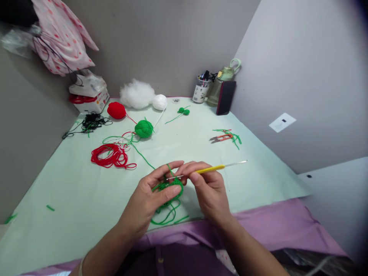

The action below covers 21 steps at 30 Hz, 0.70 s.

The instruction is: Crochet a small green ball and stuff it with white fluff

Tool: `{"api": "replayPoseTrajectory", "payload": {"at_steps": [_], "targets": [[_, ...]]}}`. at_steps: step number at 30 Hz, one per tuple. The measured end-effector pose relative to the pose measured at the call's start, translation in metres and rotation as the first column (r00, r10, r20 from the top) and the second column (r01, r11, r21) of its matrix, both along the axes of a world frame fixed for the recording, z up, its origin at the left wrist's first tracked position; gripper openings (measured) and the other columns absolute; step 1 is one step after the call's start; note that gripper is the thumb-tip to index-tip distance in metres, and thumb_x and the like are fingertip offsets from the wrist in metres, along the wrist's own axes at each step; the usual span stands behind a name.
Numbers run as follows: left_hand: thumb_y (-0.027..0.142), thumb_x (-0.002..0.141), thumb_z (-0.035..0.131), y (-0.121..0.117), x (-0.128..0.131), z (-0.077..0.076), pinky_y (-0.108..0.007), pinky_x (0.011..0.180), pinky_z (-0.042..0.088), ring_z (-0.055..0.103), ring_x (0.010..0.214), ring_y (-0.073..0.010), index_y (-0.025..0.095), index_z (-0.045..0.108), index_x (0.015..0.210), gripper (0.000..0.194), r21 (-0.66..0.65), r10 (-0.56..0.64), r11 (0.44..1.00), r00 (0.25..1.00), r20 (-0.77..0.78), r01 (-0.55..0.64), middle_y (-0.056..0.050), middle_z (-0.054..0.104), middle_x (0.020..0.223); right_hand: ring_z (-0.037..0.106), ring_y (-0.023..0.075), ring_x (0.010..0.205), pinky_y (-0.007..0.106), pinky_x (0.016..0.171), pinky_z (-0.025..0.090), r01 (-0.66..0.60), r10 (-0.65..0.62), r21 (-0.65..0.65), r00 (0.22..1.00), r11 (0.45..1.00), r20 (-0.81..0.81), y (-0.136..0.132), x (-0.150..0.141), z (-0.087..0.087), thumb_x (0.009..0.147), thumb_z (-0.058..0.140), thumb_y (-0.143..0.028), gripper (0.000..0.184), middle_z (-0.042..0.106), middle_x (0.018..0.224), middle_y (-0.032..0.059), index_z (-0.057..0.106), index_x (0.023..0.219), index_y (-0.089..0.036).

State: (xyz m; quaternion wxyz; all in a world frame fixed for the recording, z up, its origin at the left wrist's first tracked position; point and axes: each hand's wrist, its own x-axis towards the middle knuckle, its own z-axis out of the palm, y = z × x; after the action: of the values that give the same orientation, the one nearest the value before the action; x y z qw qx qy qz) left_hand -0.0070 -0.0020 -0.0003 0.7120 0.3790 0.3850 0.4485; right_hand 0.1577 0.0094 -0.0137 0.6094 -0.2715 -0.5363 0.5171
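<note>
Your left hand (149, 195) pinches the small green crocheted piece (178, 183) above the front edge of the pale green tabletop (94, 207); your right hand (208, 188) holds the slim yellow-handled metal hook (211, 169), its tip at this piece. It should help to keep the green yarn strand (169, 168) evenly tight. I count one round red yarn ball (116, 110), one green yarn ball (143, 129), one white yarn ball (160, 102) and one pair of orange-handled snips (225, 137).

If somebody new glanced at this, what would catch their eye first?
Probably the front centre, where the left hand holds a green crocheted piece and the right hand a yellow-handled hook. Farther back on the left, a red yarn ball and a green yarn ball stand out against the pale tabletop.
</note>
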Motion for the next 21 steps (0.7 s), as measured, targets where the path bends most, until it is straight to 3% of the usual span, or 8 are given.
{"api": "replayPoseTrajectory", "payload": {"at_steps": [4, 8, 13, 21], "targets": [[0.033, 0.086, 0.082, -0.001, -0.003, 0.001, -0.031, 0.100, 0.049, 0.069, 0.106, -0.0203, 0.038, 0.070, 0.134, 0.050, 0.086, -0.014, 0.996, 0.990, -0.140, 0.026, -0.001, 0.070, 0.102, 0.062, 0.0120, 0.078, 0.025, 0.076, 0.051, -0.044, 0.031, -0.121, 0.993, 0.992, -0.110, 0.004, 0.002, -0.002, 0.101, 0.065, -0.032, 0.014, 0.072, 0.091, 0.0002, 0.076, 0.096, -0.025], [0.029, 0.088, 0.078, -0.002, -0.006, 0.000, -0.025, 0.085, 0.051, 0.065, 0.094, -0.0156, 0.040, 0.070, 0.134, 0.048, 0.110, 0.002, 0.994, 0.981, -0.192, 0.020, 0.001, 0.064, 0.099, 0.061, 0.0118, 0.074, 0.025, 0.074, 0.049, -0.092, 0.070, -0.157, 0.988, 0.983, -0.136, 0.005, 0.004, 0.002, 0.102, 0.063, -0.034, 0.017, 0.072, 0.087, 0.0002, 0.074, 0.094, -0.023], [0.020, 0.087, 0.073, -0.002, -0.004, 0.004, -0.019, 0.074, 0.048, 0.059, 0.082, -0.0118, 0.039, 0.074, 0.127, 0.045, 0.144, 0.053, 0.989, 0.967, -0.249, -0.017, 0.003, 0.060, 0.089, 0.061, 0.0133, 0.076, 0.027, 0.076, 0.050, -0.099, 0.088, -0.140, 0.993, 0.985, -0.081, 0.006, 0.007, 0.005, 0.104, 0.059, -0.035, 0.021, 0.072, 0.086, 0.0014, 0.073, 0.094, -0.023], [0.019, 0.085, 0.071, -0.003, -0.003, 0.009, -0.023, 0.069, 0.048, 0.057, 0.079, -0.0137, 0.033, 0.075, 0.125, 0.042, 0.185, 0.088, 0.982, 0.933, -0.348, -0.023, 0.001, 0.059, 0.087, 0.066, 0.0144, 0.079, 0.030, 0.078, 0.054, -0.040, 0.042, -0.024, 0.996, 0.999, 0.075, 0.001, 0.012, 0.006, 0.106, 0.057, -0.033, 0.019, 0.073, 0.091, 0.0022, 0.072, 0.098, -0.023]]}}
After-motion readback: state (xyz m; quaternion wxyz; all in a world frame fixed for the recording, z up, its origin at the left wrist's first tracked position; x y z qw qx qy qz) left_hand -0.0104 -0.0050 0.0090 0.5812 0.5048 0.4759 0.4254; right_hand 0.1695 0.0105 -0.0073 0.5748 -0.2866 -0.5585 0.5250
